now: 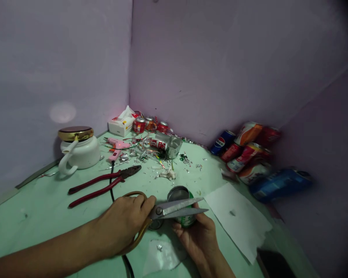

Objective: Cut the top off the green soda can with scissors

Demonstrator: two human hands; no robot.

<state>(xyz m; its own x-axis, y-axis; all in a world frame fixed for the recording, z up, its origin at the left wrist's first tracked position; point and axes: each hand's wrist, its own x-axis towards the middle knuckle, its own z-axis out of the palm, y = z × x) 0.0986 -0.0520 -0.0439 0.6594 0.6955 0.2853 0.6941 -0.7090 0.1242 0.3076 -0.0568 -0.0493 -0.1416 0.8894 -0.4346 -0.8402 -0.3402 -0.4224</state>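
Observation:
My left hand (127, 222) is closed round the brown handles of a pair of scissors (172, 208). Their blades point right, slightly apart, and cross in front of a green can (188, 220). The can has its top cut off, so its dark inside shows. My right hand (198, 237) grips the can from below and the right, fingers wrapped on its side. A round metal piece (156, 224) lies partly hidden under the scissors. Red-handled pliers (104, 185) rest on the table to the left, beyond my left hand.
Metal scraps (139, 154), a pink glue gun (117, 146) with a black cord, a white pot (84, 152) and a tissue box (122, 124) stand left and back. Stacked drink cans (246, 150) line the right wall. White paper (237, 220) lies right of my hands.

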